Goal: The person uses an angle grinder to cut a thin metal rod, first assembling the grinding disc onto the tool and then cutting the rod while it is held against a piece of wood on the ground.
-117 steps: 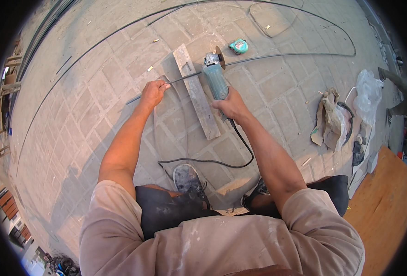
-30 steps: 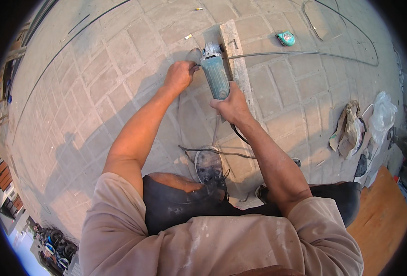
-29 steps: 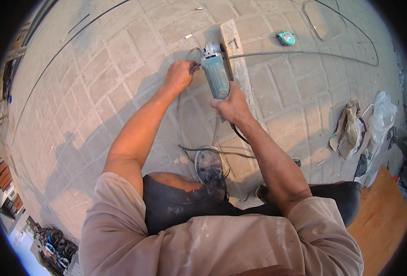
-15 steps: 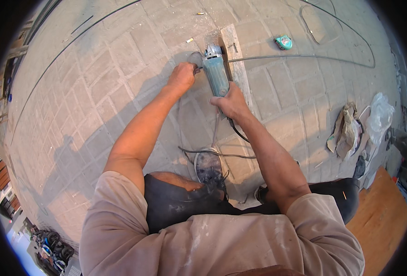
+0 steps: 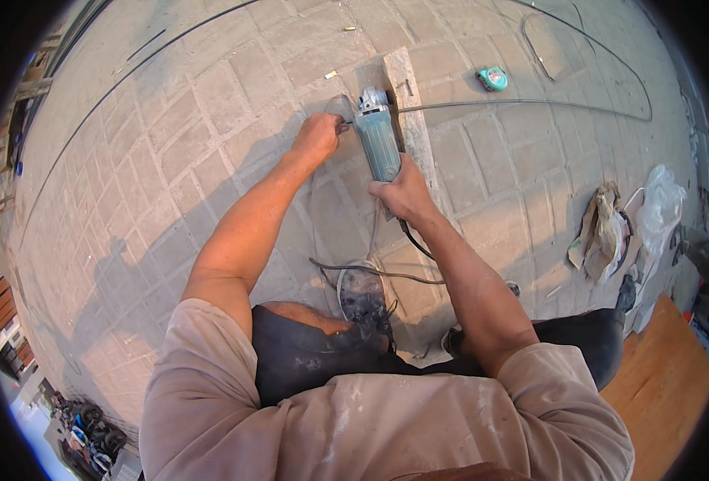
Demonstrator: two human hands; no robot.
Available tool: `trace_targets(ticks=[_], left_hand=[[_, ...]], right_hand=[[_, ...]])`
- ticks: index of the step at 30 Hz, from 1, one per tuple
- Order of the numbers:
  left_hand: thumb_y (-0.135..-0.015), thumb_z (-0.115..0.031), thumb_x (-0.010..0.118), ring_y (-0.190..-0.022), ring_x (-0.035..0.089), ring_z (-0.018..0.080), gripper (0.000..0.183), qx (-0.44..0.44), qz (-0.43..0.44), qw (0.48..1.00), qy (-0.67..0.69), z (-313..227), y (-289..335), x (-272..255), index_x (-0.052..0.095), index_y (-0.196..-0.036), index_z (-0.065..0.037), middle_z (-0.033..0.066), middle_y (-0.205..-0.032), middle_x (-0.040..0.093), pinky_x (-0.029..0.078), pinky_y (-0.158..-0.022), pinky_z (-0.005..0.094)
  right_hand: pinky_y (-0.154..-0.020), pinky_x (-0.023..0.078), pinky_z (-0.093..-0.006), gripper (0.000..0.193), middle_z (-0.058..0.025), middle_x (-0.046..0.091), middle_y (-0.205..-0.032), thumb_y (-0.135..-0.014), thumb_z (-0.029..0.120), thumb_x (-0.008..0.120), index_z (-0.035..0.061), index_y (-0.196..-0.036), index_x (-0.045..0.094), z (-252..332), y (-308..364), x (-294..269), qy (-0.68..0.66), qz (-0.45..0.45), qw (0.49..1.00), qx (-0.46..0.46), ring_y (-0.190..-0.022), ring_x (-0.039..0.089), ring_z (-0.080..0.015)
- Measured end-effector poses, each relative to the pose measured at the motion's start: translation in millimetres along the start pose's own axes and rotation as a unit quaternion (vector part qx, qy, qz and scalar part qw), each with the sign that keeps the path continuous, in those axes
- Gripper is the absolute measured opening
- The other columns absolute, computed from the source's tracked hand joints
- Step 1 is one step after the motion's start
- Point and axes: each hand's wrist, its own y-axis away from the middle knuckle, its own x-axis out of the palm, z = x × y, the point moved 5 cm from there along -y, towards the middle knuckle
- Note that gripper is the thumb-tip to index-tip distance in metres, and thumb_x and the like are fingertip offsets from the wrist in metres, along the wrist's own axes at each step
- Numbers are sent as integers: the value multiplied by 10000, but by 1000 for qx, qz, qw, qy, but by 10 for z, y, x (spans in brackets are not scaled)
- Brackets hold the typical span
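My right hand (image 5: 409, 191) is wrapped around the rear of a teal angle grinder (image 5: 378, 136), whose silver head points away from me. Left of the grinder head, my left hand (image 5: 317, 138) is closed, with a small dark piece showing at its fingertips; what it grips I cannot make out. A pale wooden board (image 5: 415, 128) lies along the grinder's right side, with a bolt or nail (image 5: 408, 87) on it. From the right, a thin dark rod (image 5: 523, 102) crosses the board and disappears behind the grinder head. The grinder's cutting disc is hidden.
A teal tape measure (image 5: 492, 78) lies on the paving (image 5: 482, 160) beyond the board. Crumpled brown paper (image 5: 603, 232) and a clear plastic bag (image 5: 660, 210) are at the right. The black power cord (image 5: 378, 271) runs past my shoe (image 5: 361, 293). A wooden sheet (image 5: 665, 377) is lower right.
The grinder and my right hand have moved slightly toward me. My left hand has stayed nearly in place, still closed.
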Motion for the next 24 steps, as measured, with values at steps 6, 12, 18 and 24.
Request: trace_targets(ticks=[6, 12, 18, 24], left_hand=[[-965, -218, 658, -923, 688, 461, 211, 9, -1, 1000, -10, -3, -2, -7, 762, -1017, -42, 246, -952, 717, 536, -795, 537], [-976, -274, 650, -906, 713, 435, 231, -30, 16, 995, -89, -92, 40, -74, 787, -1027, -96, 217, -935, 742, 553, -800, 533], [-960, -316, 671, -887, 714, 431, 237, -23, 7, 993, -112, -92, 44, -104, 792, -1015, -120, 212, -907, 740, 555, -802, 533], [-958, -318, 671, -890, 715, 424, 229, -20, -4, 994, -109, -104, 39, -91, 797, -1007, -134, 201, -895, 741, 554, -802, 528]], right_hand=[[-908, 538, -428, 687, -284, 689, -1081, -662, 256, 821, -104, -1188, 566, -31, -204, 27, -22, 12, 1000, 1, -1030, 693, -392], [-911, 535, -437, 662, -287, 685, -1073, -671, 237, 818, -110, -1180, 575, 23, 8, -40, -6, 1, 1000, -12, -1026, 691, -393], [-876, 545, -433, 650, -268, 691, -1019, -670, 232, 816, -110, -1164, 570, -48, 164, -24, -15, 1, 1000, -4, -978, 702, -382], [-841, 551, -430, 634, -254, 694, -991, -667, 231, 815, -103, -1143, 561, 35, 63, -34, -29, 4, 1000, 5, -936, 707, -370]])
